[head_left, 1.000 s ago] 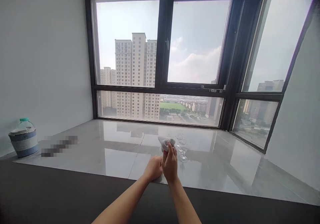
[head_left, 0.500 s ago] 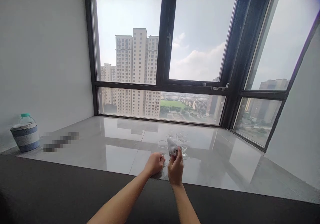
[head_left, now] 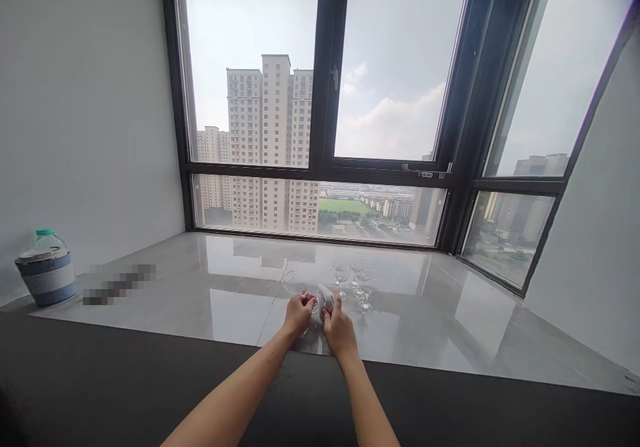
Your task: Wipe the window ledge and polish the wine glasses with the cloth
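My left hand [head_left: 299,315] is closed around a clear stemmed glass [head_left: 291,282]. The glass tilts over to the left, with its bowl beyond my fingers. In my right hand [head_left: 341,330] is a bunched white cloth [head_left: 325,297], pinched between thumb and fingers. The cloth sits close to the foot end of the glass; whether it touches it I cannot tell. Just beyond my right hand, several clear stemmed glasses [head_left: 365,294] stand upright in a group on the glossy tiled sill [head_left: 240,314].
At the far left stands a blue and white bucket [head_left: 49,279] with a green-capped clear bottle [head_left: 45,237] in it. A pixelated patch [head_left: 120,284] lies to its right. Dark-framed windows [head_left: 320,174] rise behind the sill, whose front edge runs under my wrists.
The held glass has tipped from upright to leaning left. My right hand has brought the cloth down and left, from in front of the standing glasses to beside my left hand.
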Motion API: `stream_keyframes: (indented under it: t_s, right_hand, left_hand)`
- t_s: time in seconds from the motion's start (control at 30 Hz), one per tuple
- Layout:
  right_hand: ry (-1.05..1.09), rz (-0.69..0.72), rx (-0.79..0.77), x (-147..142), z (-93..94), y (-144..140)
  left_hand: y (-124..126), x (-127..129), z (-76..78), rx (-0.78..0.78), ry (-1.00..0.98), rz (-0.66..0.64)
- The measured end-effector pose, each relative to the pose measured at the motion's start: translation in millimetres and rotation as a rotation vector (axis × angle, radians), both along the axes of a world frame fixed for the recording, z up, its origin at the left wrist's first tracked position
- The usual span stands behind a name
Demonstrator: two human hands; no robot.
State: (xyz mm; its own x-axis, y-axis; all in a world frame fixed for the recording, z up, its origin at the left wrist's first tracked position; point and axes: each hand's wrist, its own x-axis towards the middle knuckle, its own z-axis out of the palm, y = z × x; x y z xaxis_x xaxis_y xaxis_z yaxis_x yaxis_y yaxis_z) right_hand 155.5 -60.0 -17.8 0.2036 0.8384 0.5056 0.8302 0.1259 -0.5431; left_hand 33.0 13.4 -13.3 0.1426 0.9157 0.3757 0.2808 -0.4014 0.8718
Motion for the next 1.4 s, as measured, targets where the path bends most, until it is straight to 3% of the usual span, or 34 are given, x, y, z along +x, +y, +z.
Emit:
stream_keyframes:
  t_s: [0.33,0.77,1.03,1.13,1.33,1.4]
  right_hand:
    - [-0.054,0.057,0.086,-3,4.6,-7]
    - [-0.1,0.05,0.088,-3,17.4,-19]
    - [-0.083,0.005,0.055,38,10.3,-36]
    - [-0.158,-0.088,0.039,69,7.8,-49]
    - [-0.212,-0.553,0.031,123,-3.7,-62]
    - [-0.201,-0.635,0.004,131,-5.1,-59]
  left_hand:
    - [-4,1,1.7,0.095,0.124,0.015]
    - [-4,1,1.7,0.107,0.235,0.061]
    - [-9,2,6.1,0.051,0.203,0.016]
    - [-9,2,6.8,0.051,0.205,0.017]
    - [-9,3,5.6,0.04,0.207,0.007]
    - [-9,4,5.2,0.045,0.21,0.003]
